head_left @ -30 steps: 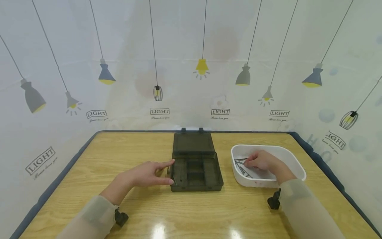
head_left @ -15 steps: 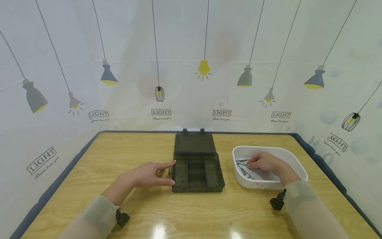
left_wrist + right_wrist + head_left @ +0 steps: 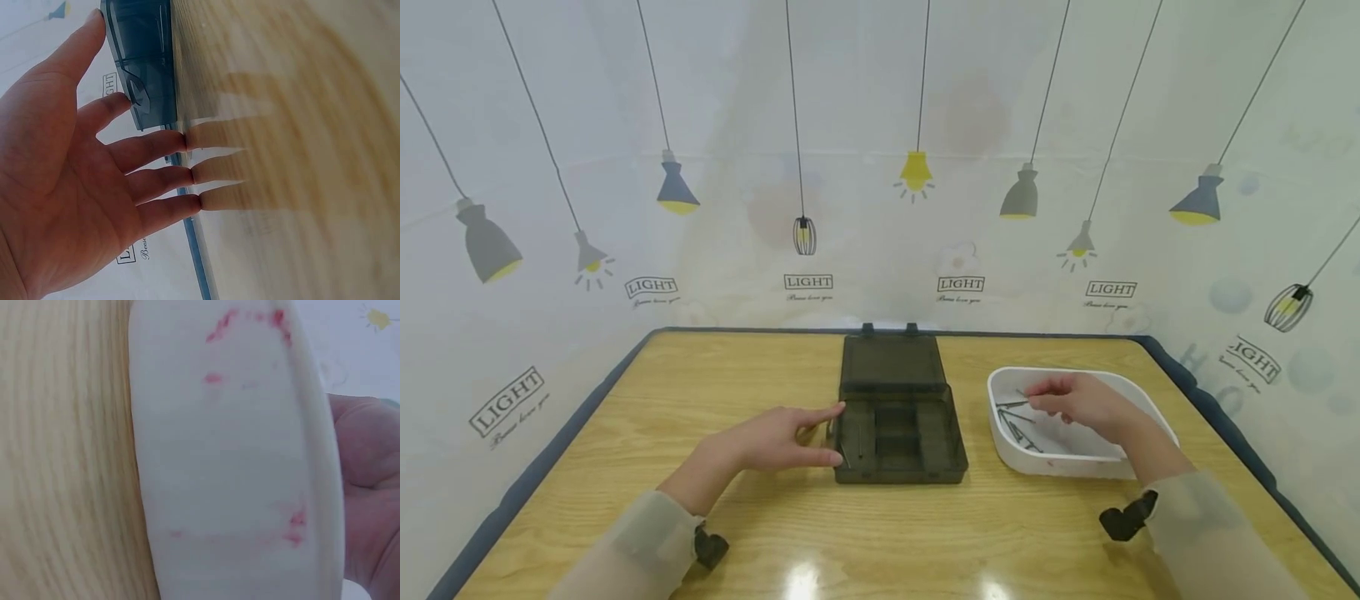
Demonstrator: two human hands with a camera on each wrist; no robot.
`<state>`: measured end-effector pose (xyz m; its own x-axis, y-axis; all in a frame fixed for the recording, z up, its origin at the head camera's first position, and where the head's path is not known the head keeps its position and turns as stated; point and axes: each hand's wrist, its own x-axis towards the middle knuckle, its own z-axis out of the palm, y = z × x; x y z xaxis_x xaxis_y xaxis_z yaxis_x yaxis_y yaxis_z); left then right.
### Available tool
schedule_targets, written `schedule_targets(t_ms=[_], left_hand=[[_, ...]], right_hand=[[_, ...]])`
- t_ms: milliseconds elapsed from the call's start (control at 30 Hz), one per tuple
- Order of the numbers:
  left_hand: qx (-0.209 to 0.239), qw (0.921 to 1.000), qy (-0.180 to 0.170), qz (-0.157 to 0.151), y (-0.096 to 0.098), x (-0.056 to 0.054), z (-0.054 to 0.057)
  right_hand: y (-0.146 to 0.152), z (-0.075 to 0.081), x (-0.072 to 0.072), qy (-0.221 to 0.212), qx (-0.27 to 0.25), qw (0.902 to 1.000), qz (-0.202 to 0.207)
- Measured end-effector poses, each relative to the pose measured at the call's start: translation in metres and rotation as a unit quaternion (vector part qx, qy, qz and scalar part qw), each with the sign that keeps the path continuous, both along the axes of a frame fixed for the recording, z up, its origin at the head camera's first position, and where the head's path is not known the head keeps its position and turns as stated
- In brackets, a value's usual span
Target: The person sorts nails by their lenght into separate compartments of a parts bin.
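Observation:
A dark translucent compartment box (image 3: 901, 477) lies with its lid (image 3: 891, 360) folded back. My left hand (image 3: 778, 440) rests its thumb and index fingertips against the box's left side; in the left wrist view the other fingers (image 3: 159, 178) reach straight down to the table. A couple of thin nail-like metal pieces (image 3: 861, 440) lie in the box's left compartment. Over the white tray (image 3: 1063, 465), my right hand (image 3: 1090, 408) pinches a thin nail (image 3: 1022, 392), its tip poking out past the fingertips. Several similar nails (image 3: 1017, 432) lie at the tray's left end.
Everything stands on a wooden table (image 3: 737, 533). A white printed curtain (image 3: 880, 250) closes off the back and sides, with a dark blue border (image 3: 752, 331) along the table edge. The tray wall (image 3: 219, 450) hides the right fingers in the right wrist view.
My right hand has lifted from the nails on the tray floor and shifted slightly right, with a nail between its fingertips. The left hand stays on the box.

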<state>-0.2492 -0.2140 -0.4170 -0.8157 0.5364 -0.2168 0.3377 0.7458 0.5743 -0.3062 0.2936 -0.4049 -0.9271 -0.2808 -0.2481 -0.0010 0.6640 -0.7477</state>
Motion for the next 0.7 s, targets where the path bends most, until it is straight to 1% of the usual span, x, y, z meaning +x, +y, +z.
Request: schedule_targets(t_ms=[200,400,533,700], left_hand=[[-0.006,1.0000,0.002,-0.004,0.001,0.002,0.002],[-0.005,1.0000,0.003,0.001,0.000,0.001,0.003],[-0.002,1.0000,0.001,0.003,0.001,0.002,0.004],[-0.004,1.0000,0.003,0.004,0.001,0.002,0.003]], right_hand=[[-0.010,0.008,0.019,0.004,-0.073,0.9973,-0.007],[-0.029,0.016,0.033,0.008,-0.149,0.9887,-0.001],[-0.048,0.022,0.040,0.009,-0.178,0.9840,0.007],[-0.072,0.029,0.046,-0.002,-0.202,0.9793,0.010]])
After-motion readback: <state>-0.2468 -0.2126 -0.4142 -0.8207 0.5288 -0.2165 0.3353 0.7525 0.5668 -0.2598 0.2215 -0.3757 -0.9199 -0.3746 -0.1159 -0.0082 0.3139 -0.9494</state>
